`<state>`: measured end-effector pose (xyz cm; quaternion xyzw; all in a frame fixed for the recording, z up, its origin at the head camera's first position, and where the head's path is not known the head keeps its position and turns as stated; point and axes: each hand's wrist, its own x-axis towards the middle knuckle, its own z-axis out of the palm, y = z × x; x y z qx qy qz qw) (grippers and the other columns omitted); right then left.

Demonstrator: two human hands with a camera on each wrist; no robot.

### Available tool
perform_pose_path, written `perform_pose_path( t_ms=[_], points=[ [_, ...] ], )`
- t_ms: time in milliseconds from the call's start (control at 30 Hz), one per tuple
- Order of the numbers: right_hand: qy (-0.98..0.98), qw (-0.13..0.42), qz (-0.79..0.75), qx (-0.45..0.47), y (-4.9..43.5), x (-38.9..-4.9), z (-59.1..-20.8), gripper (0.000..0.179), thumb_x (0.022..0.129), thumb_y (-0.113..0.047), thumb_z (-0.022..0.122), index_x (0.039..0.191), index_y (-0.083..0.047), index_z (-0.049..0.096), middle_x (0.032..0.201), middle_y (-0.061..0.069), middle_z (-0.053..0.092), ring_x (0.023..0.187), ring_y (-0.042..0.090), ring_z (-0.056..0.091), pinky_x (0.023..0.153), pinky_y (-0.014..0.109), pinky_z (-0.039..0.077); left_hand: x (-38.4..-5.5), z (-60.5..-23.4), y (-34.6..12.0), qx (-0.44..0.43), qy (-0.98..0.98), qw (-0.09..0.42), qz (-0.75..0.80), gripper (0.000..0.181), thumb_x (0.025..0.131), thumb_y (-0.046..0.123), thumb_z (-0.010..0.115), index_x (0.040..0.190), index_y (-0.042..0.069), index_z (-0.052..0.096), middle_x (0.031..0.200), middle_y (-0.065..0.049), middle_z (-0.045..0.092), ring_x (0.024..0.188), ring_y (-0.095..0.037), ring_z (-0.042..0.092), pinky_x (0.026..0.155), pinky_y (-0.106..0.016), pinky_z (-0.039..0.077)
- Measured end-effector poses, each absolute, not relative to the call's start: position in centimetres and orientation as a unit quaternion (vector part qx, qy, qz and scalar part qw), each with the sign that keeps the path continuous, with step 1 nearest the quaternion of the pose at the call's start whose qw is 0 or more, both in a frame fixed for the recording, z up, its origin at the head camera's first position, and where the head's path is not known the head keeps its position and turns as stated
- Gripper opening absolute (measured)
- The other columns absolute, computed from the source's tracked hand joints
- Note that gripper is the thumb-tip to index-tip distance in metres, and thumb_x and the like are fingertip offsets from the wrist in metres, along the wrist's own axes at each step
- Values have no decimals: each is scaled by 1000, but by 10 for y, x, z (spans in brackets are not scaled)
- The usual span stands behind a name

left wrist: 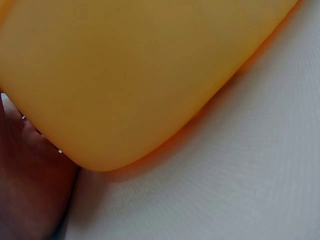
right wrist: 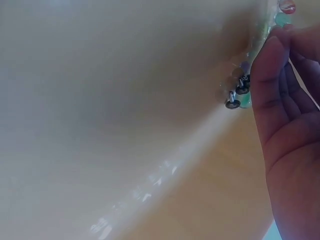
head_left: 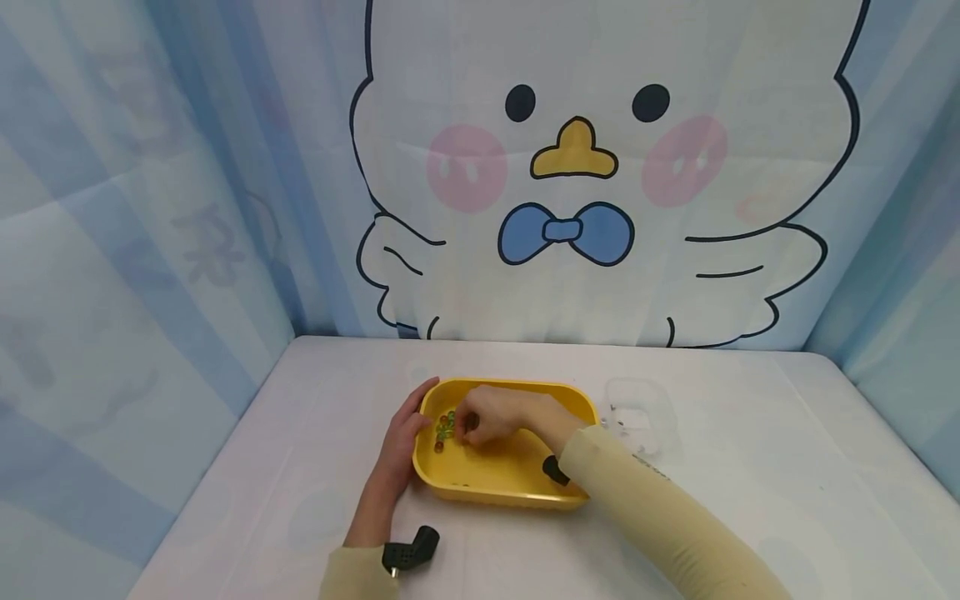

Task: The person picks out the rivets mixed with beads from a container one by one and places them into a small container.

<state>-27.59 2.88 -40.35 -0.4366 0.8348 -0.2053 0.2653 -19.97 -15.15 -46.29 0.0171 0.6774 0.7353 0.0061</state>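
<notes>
In the head view a yellow plastic tray [head_left: 495, 500] sits on the table. My left hand [head_left: 401, 437] holds its left end, thumb over the rim and fingers along the outer wall. The left wrist view shows the tray's outer wall [left wrist: 115, 90] beside the palm. My right hand [head_left: 491, 412] reaches into the tray's left part, over small green and reddish-brown glass marbles [head_left: 439, 447]. Its thumb and forefinger pinch together at a green marble [right wrist: 283, 20], below a red one [right wrist: 287, 6]. Small dark metal pieces [right wrist: 242, 90] with shiny stems lie near the palm.
A clear plastic box [head_left: 637, 421] with small bits in it stands right of the tray on the white-covered table [head_left: 300, 467]. Behind the table hangs a curtain [head_left: 570, 308] with a cartoon bird; blue-and-white curtains flank both sides.
</notes>
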Motion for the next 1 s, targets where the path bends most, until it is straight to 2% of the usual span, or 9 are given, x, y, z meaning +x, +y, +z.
perform_pose_path(
  t_ms=[467,800,1000],
  points=[
    [833,250,-231,-435,31,-280,-400,5,92,-8,71,91,-13,72,84,-6,65,78,9,57,74,20,51,-201,-462,-151,6,677,11,736,66,90,1,39,155,11,39,161,-7,33,145,-28,31,120,-45,21],
    [829,244,-250,-437,32,-280,-395,6,91,-2,68,93,-6,72,84,-4,64,77,10,57,74,21,52,-201,-463,-151,9,679,10,734,65,90,1,40,154,11,41,161,-8,34,145,-29,32,120,-46,22],
    [825,247,-264,-435,33,-279,-391,6,90,-2,67,91,-7,71,82,-3,64,74,10,57,70,21,52,-201,-463,-151,13,681,10,732,65,90,1,38,154,11,41,161,-8,34,144,-29,32,120,-46,21]
  ],
)
